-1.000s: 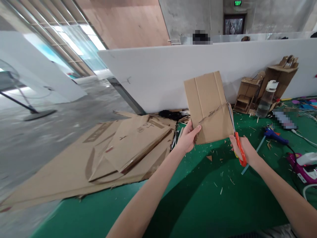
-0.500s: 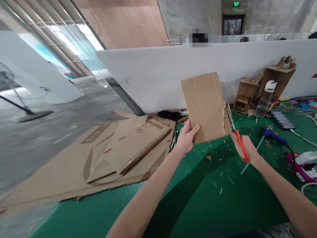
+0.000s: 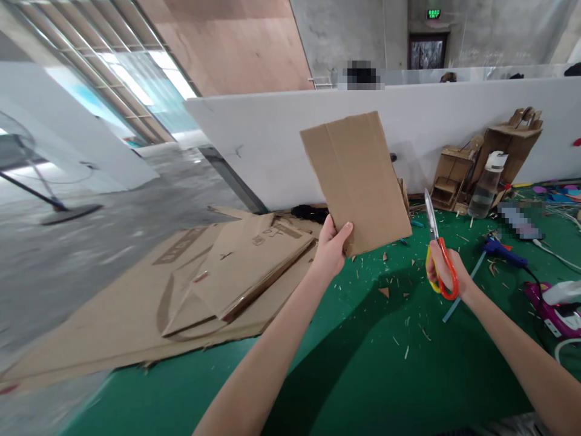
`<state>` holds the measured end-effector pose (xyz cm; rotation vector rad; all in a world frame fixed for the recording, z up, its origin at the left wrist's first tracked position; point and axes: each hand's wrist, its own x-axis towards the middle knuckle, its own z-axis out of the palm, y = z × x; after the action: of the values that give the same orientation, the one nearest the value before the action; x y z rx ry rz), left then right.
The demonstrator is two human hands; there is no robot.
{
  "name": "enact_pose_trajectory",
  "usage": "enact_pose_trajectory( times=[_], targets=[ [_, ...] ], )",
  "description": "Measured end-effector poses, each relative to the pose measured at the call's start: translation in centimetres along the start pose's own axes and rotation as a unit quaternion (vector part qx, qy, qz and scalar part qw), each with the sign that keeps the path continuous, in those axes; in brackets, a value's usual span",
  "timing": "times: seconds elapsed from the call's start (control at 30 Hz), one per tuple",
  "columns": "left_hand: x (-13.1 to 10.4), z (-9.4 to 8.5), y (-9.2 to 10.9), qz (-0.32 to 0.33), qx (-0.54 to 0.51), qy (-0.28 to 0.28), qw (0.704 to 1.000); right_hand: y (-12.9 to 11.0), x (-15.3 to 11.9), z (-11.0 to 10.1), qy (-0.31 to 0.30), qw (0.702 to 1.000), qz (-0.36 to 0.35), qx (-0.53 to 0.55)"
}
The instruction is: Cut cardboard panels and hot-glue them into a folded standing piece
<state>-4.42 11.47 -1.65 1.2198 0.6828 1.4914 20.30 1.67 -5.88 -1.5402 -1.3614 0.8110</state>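
Observation:
A rectangular piece of cardboard point(image 3: 358, 181), creased lengthwise, is held up and slightly tilted above the table. My left hand point(image 3: 334, 242) pinches it at the lower left corner, thumb on the near face. To its right, my right hand point(image 3: 447, 270) is closed round the red and yellow handles of a pair of scissors point(image 3: 432, 217). The blades point up and away, close together, with a gap between them and the cardboard. Small cardboard scraps point(image 3: 384, 292) lie on the green table point(image 3: 363, 375) below.
Large cardboard sheets point(image 3: 136, 303) cover the table's left side. At the back right stand cardboard models point(image 3: 454, 172) and a water bottle point(image 3: 485, 188). A phone point(image 3: 520, 221), a blue glue gun point(image 3: 503, 249), a glue stick point(image 3: 463, 289) and a purple power strip point(image 3: 551, 312) lie at the right.
The cardboard has moved left and up, away from the scissors. A ragged strip at its right edge has come off. The scissors have left the edge and now point more upright.

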Motion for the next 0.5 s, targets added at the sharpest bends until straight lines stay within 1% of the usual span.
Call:
enact_pose_trajectory(
  times=[0.07, 0.1, 0.17, 0.27, 0.37, 0.43, 0.5],
  targets=[
    [0.1, -0.1, 0.2, 0.013, 0.018, -0.001, 1.000, 0.1, 0.3, 0.0, 0.008, 0.995, 0.046, 0.083],
    [0.1, -0.1, 0.3, 0.023, 0.031, -0.003, 0.999, 0.0, 0.5, 0.0, 0.012, 0.991, 0.056, 0.122],
    [0.1, -0.1, 0.5, 0.044, 0.057, -0.010, 0.997, -0.2, 0.7, -0.2, 0.012, 0.984, 0.039, 0.173],
    [0.0, -0.1, 1.1, 0.049, 0.085, -0.027, 0.995, -0.9, 0.7, -0.5, 0.001, 0.983, -0.003, 0.185],
    [-0.1, -0.2, 2.0, 0.003, 0.089, -0.081, 0.993, -1.8, 0.5, -0.9, 0.012, 0.986, -0.016, 0.167],
    [-0.2, -0.3, 2.4, -0.038, 0.096, -0.124, 0.987, -2.3, 0.6, -1.3, 0.040, 0.986, -0.019, 0.163],
    [-0.3, -0.5, 2.6, -0.067, 0.111, -0.149, 0.980, -2.6, 0.8, -1.7, 0.067, 0.984, -0.026, 0.166]
  ],
)
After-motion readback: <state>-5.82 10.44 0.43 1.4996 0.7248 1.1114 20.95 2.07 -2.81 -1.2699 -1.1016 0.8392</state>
